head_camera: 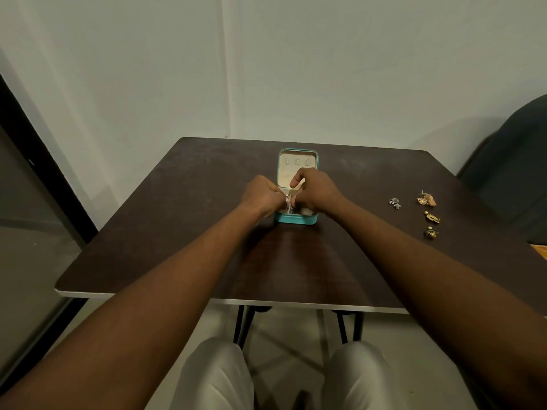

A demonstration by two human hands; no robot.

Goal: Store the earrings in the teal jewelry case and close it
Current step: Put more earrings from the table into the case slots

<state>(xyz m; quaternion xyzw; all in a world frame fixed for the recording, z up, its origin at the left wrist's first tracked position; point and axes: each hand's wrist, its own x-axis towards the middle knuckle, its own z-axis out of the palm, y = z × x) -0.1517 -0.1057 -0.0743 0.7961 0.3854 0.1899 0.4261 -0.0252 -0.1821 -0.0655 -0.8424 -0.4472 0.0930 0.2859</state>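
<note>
The teal jewelry case (pixel 296 221) lies open in the middle of the dark table (pixel 183 232), its cream-lined lid (pixel 297 164) tipped back. Both hands meet over the case's tray. My left hand (pixel 260 196) pinches a small silver earring (pixel 287 202) at the tray. My right hand (pixel 316 190) pinches a cream flap (pixel 296 191) of the insert beside it. Several loose earrings lie at the right: a silver one (pixel 395 203), a large gold one (pixel 426 199), and two smaller gold ones (pixel 432 218) (pixel 431 232). The tray's inside is mostly hidden by my fingers.
The table stands against a white wall. A dark chair (pixel 515 173) stands at the right edge, and an orange object (pixel 540 250) peeks in beside it. A dark door frame (pixel 32 161) runs down the left. My knees are under the table's near edge.
</note>
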